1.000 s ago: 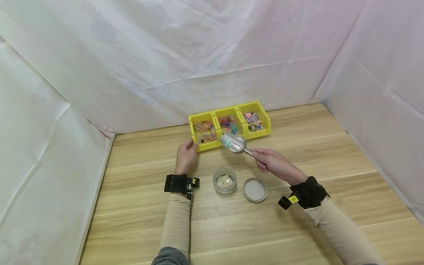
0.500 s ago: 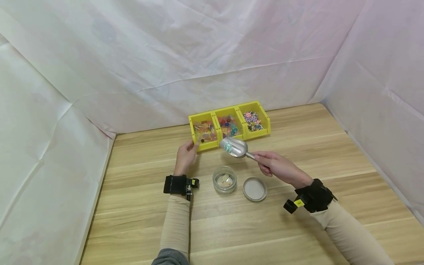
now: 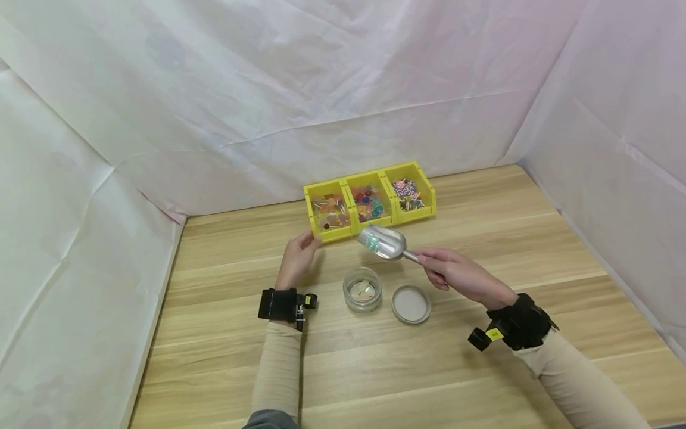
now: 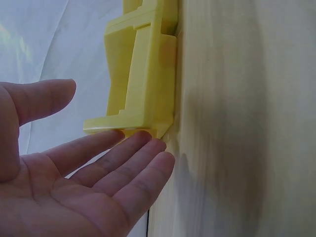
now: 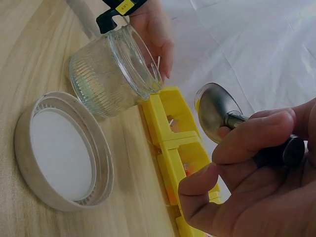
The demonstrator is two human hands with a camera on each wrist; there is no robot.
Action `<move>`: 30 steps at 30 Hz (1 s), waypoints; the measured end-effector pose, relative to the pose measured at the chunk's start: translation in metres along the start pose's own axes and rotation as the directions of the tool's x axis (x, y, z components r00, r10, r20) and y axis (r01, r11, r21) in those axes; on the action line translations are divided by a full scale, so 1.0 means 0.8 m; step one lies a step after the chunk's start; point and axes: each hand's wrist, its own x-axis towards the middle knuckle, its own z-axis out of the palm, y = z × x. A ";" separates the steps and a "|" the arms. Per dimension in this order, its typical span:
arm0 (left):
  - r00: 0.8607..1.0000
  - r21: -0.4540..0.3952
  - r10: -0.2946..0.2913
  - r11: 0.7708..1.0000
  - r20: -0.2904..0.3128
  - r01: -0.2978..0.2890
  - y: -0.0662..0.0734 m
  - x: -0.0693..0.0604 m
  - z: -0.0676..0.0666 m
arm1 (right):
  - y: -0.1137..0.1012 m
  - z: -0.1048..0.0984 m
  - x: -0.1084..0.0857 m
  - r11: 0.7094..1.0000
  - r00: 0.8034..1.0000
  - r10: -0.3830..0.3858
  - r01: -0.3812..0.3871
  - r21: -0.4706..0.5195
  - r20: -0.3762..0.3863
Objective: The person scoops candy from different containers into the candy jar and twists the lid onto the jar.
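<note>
My right hand (image 3: 462, 275) grips the handle of a metal scoop (image 3: 393, 241), tilted in the air just in front of the yellow bins. Pale blue-green translucent pieces (image 3: 372, 241) lie in the scoop's bowl. My left hand (image 3: 296, 259) is at the near left corner of the left yellow bin (image 3: 334, 233); in the left wrist view its straight fingers (image 4: 131, 180) touch the bin's side and the thumb stands apart. Below the scoop, an uncovered glass jar (image 3: 362, 301) holds a few small pale pieces. Its round lid (image 3: 411, 304) lies beside it, inner side up.
Three yellow bins stand joined in a row near the back curtain (image 3: 343, 137). The middle bin (image 3: 370, 199) holds colourful translucent pieces; the right bin (image 3: 409, 193) holds small swirl lollipop shapes. White curtains bound the wooden table (image 3: 375, 381) at the left, back and right.
The scoop with its blue-green pieces has moved away from the middle bin, toward me and slightly right. My left hand has stayed almost in place at the left bin.
</note>
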 end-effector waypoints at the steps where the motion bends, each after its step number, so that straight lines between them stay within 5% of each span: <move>1: 1.000 0.006 0.002 1.000 0.006 -0.002 0.000 -0.003 -0.001 | 0.000 -0.001 -0.001 1.000 1.000 0.000 0.000 -0.003 0.001; 9: 0.996 0.069 0.045 0.996 0.072 -0.050 0.000 -0.021 -0.001 | 0.001 -0.005 -0.009 1.000 1.000 0.012 -0.012 -0.003 0.013; 15: 0.971 0.044 0.072 0.995 0.229 -0.085 0.002 -0.027 0.002 | 0.000 -0.003 -0.011 0.999 0.999 0.035 -0.035 -0.010 0.022; 19: 0.920 -0.022 0.144 0.989 0.363 -0.146 0.003 -0.032 0.006 | -0.002 -0.001 -0.013 0.999 0.999 0.032 -0.032 -0.002 0.032; 27: 0.776 -0.075 0.269 0.958 0.571 -0.277 0.001 -0.039 0.017 | -0.003 0.002 -0.019 0.999 0.998 0.032 -0.032 -0.015 0.057; 30: 0.739 -0.091 0.281 0.953 0.612 -0.288 0.000 -0.040 0.021 | -0.003 0.004 -0.020 0.999 0.997 0.029 -0.028 -0.016 0.068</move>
